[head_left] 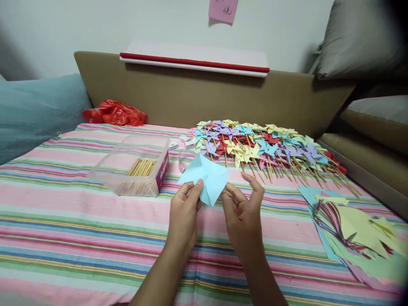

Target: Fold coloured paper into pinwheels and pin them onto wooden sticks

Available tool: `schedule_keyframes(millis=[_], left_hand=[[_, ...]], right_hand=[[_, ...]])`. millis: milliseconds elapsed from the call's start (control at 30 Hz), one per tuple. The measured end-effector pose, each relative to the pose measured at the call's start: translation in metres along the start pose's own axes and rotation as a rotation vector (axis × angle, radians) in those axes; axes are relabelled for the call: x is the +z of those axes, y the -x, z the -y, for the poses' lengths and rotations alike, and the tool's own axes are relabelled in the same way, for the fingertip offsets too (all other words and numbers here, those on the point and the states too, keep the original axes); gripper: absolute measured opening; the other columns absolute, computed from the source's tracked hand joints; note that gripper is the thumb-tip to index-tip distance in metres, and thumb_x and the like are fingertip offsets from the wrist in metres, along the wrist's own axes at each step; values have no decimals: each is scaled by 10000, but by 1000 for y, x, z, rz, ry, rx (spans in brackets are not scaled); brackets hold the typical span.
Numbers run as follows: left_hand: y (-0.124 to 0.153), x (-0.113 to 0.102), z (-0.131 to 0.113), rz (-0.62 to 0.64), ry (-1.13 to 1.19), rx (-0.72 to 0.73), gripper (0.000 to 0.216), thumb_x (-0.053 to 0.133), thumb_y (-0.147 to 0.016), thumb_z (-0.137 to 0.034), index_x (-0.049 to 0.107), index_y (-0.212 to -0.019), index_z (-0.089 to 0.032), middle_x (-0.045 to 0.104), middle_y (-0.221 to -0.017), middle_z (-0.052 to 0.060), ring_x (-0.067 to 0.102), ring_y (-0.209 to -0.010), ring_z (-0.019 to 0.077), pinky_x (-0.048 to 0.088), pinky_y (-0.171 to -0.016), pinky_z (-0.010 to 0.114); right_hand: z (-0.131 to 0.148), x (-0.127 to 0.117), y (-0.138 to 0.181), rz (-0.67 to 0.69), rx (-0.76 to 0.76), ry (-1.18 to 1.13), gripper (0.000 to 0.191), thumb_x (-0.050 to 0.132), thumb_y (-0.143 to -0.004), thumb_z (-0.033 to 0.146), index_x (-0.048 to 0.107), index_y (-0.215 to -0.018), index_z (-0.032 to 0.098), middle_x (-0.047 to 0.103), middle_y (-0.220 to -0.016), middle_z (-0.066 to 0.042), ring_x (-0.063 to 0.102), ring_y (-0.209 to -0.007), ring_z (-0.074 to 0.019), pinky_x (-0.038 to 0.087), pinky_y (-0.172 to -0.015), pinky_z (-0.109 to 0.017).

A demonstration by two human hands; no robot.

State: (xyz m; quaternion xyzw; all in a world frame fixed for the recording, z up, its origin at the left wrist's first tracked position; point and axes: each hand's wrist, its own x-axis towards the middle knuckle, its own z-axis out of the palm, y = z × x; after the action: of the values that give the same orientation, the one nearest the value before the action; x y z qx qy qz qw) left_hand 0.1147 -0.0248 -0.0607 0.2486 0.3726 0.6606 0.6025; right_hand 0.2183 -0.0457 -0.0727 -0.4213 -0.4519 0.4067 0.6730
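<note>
A light blue paper pinwheel, some of its corners folded toward the middle, is held up above the striped cloth. My left hand pinches it near the centre, thumb on top. At its lower right edge, my right hand grips the paper between thumb and fingers, with the index finger raised and bent. Just behind the pinwheel a clear round container is partly hidden; small bits show inside it. To the left stands a clear plastic box holding thin wooden sticks.
Many finished pinwheels on sticks lie at the back right. Cut coloured paper sheets are stacked at the right. Small white boxes and a red plastic bag lie farther back. Cushions rise on the right.
</note>
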Motion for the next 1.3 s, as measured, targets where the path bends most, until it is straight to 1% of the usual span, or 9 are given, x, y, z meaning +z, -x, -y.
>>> schedule_keyframes(millis=[100, 167, 233, 400, 600, 733, 1033, 1167, 1300], left_hand=[[-2, -2, -3, -6, 6, -1, 281, 862, -732, -348, 724, -871, -147, 715, -878, 32, 646, -798, 125, 537, -739, 222], [-1, -2, -3, -7, -23, 6, 277, 861, -729, -351, 712, -839, -145, 700, -837, 22, 621, -755, 113, 522, -710, 212], [-1, -2, -3, -4, -92, 34, 271, 846, -743, -365, 703, -819, -148, 673, -787, 4, 589, -718, 103, 501, -683, 205], [6, 0, -5, 20, -284, 118, 281, 823, -765, -393, 687, -781, -148, 647, -744, -7, 579, -719, 114, 482, -684, 217], [11, 6, -8, 75, -327, 135, 228, 830, -764, -341, 699, -747, -155, 647, -668, -14, 623, -694, 125, 489, -657, 212], [11, 6, -7, 115, -348, 128, 220, 817, -785, -339, 699, -756, -155, 670, -688, -9, 649, -713, 123, 503, -669, 203], [13, 6, -7, 118, -403, 127, 249, 817, -777, -364, 694, -772, -149, 740, -764, 28, 699, -770, 155, 536, -694, 222], [13, 7, -6, 111, -423, 135, 262, 821, -763, -374, 681, -750, -153, 718, -734, 27, 688, -755, 166, 539, -685, 237], [14, 8, -4, 140, -413, 119, 255, 816, -764, -374, 679, -776, -159, 679, -741, 19, 662, -759, 164, 528, -688, 245]], right_hand=[[-2, -4, 1, 146, -67, 205, 213, 650, -914, 263, 671, -1127, 263, 719, -1137, -51, 693, -1039, -207, 543, -930, -363], [-1, -5, 0, 165, -94, 261, 103, 663, -906, 255, 727, -987, 252, 724, -1044, -30, 690, -983, -192, 540, -905, -335], [1, -6, -1, 150, -89, 234, 76, 684, -901, 273, 738, -952, 257, 727, -967, -8, 688, -939, -179, 542, -874, -311], [9, -4, -4, 77, 46, 126, 144, 706, -895, 367, 745, -886, 229, 748, -879, -8, 696, -861, -174, 557, -796, -291], [6, -3, -4, -66, 151, 13, 211, 795, -813, 398, 738, -867, 202, 741, -837, -11, 688, -824, -181, 553, -797, -322], [2, -2, -3, -116, 164, -30, 227, 816, -798, 400, 722, -869, 206, 733, -807, 4, 678, -787, -160, 539, -761, -300], [2, 2, -2, -186, 135, -15, 234, 812, -801, 402, 710, -843, 196, 709, -744, 16, 651, -716, -138, 523, -699, -277], [5, 4, -1, -220, 154, 8, 266, 815, -782, 419, 700, -832, 185, 692, -713, 10, 640, -690, -149, 524, -657, -282], [8, 7, 0, -257, 186, 17, 301, 820, -763, 428, 649, -841, 191, 621, -638, 35, 634, -652, -146, 521, -615, -265]])
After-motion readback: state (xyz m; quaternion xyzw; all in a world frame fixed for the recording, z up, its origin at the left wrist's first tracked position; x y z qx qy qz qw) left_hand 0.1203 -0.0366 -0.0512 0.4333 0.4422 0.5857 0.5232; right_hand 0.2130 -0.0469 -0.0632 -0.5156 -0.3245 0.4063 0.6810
